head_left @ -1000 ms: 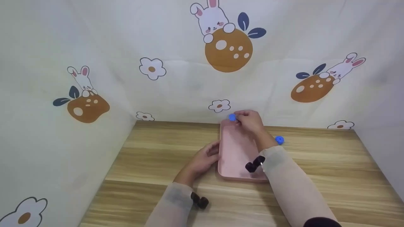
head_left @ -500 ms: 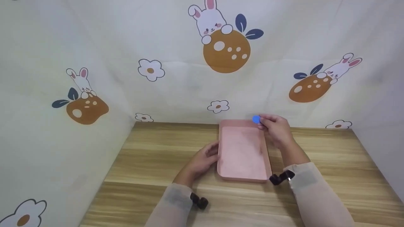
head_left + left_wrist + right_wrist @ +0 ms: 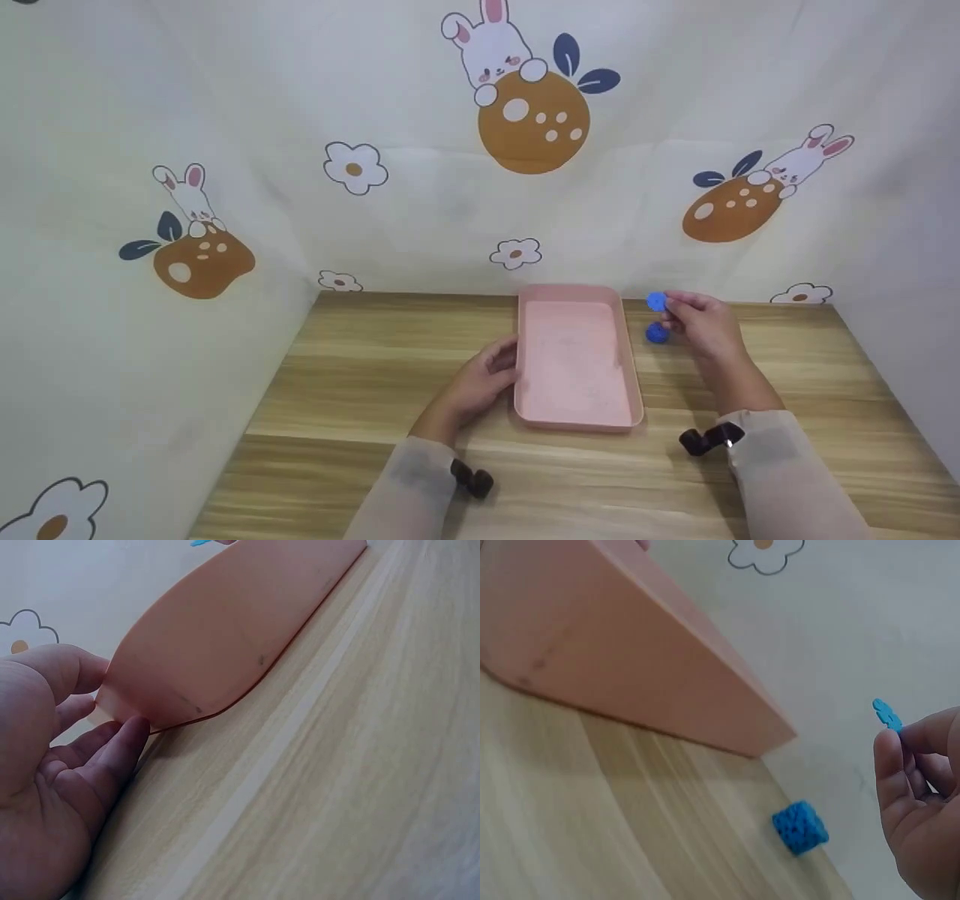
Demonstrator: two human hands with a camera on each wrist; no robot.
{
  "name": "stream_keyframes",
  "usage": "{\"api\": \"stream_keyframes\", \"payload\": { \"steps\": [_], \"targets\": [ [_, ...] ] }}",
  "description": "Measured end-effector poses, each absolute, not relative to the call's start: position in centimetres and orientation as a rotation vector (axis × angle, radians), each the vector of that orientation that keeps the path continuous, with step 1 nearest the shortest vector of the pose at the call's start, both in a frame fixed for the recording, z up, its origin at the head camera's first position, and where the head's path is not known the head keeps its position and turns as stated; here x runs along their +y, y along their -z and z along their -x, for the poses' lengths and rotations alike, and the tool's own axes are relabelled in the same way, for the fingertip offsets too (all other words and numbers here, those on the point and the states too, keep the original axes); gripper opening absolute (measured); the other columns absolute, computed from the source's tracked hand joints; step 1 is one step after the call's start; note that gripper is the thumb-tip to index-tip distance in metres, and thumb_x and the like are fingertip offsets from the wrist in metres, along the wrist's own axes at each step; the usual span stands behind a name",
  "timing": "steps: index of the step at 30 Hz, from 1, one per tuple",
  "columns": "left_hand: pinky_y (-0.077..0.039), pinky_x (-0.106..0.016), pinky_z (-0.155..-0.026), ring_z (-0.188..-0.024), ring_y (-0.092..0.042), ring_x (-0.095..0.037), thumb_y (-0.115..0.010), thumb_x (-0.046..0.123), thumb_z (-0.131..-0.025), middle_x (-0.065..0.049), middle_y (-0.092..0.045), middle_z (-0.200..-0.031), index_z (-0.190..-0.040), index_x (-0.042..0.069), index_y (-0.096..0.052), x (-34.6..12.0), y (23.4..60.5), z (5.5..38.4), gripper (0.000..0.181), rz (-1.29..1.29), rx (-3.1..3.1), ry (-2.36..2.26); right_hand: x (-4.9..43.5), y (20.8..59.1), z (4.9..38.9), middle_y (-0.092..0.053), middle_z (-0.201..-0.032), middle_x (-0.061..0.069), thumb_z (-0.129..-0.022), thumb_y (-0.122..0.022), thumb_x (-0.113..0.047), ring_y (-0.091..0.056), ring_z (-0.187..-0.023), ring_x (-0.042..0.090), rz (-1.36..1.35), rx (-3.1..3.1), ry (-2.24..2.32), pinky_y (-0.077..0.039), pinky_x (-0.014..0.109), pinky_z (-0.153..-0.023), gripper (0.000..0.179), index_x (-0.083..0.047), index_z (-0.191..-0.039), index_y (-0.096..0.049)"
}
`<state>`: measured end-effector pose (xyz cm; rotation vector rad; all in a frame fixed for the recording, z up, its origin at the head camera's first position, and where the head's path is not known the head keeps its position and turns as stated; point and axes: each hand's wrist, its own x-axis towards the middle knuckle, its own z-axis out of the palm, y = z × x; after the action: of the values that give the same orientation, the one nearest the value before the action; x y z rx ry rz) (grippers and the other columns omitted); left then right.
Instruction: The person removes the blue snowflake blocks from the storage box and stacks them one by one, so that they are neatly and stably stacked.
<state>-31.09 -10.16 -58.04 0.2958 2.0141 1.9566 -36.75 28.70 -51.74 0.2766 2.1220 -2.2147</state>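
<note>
My right hand [image 3: 703, 324] pinches a thin blue notched disc [image 3: 656, 301] between thumb and fingertips, held up to the right of the tray's far corner. In the right wrist view the disc [image 3: 886, 715] is seen nearly edge-on. Below it on the table stands a short stack of similar blue discs [image 3: 800, 828], close to the tray's far end. A pink rectangular tray [image 3: 632, 360] lies lengthwise in the middle, its floor bare. Against its left outer wall rest the fingertips of my left hand [image 3: 484, 381]; the left wrist view shows these fingers [image 3: 124, 754] touching the wall near its corner.
The wood-grain table [image 3: 375, 352] ends at a pale cloth backdrop [image 3: 420, 217] printed with rabbits, oranges and flowers. Cloth also closes off the left and right sides. A black wrist camera sits on each sleeve.
My right hand has moved right with the blue disc, from over the tray's far end to above the stack beside it. My left hand has stayed at the tray's wall.
</note>
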Motion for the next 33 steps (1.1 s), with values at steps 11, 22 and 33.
{"api": "stream_keyframes", "payload": {
  "steps": [11,22,33],
  "targets": [
    [-0.042,-0.044,-0.129,-0.157,-0.045,-0.030,-0.064,0.009,-0.106,-0.015,-0.051,-0.165,-0.165,0.010,-0.040,-10.2,58.0,31.1,0.064,-0.290,2.038,-1.946,31.2,55.3,37.2,-0.074,-0.088,-0.007,-0.108,-0.064,-0.019,-0.066,-0.081,0.006,-0.270,2.211,2.061,-0.063,0.021,-0.074,0.037,0.003,-0.138,-0.066],
    [-0.045,-0.045,-0.127,-0.154,-0.049,-0.034,-0.063,0.006,-0.106,-0.019,-0.052,-0.163,-0.164,0.008,-0.040,-10.0,58.1,31.2,0.063,-0.289,2.036,-1.957,31.6,56.4,37.3,-0.074,-0.086,-0.006,-0.106,-0.067,-0.014,-0.064,-0.078,0.007,-0.212,2.183,2.099,-0.060,0.019,-0.069,0.023,-0.002,-0.123,-0.076],
    [-0.044,-0.043,-0.128,-0.157,-0.045,-0.033,-0.062,0.005,-0.106,-0.019,-0.050,-0.165,-0.165,0.008,-0.040,-10.0,58.0,31.1,0.063,-0.290,2.038,-1.955,31.7,56.3,37.5,-0.074,-0.091,-0.007,-0.108,-0.063,-0.014,-0.067,-0.082,0.004,-0.243,2.171,2.048,-0.062,0.017,-0.074,0.039,0.009,-0.139,-0.062]
  ]
}}
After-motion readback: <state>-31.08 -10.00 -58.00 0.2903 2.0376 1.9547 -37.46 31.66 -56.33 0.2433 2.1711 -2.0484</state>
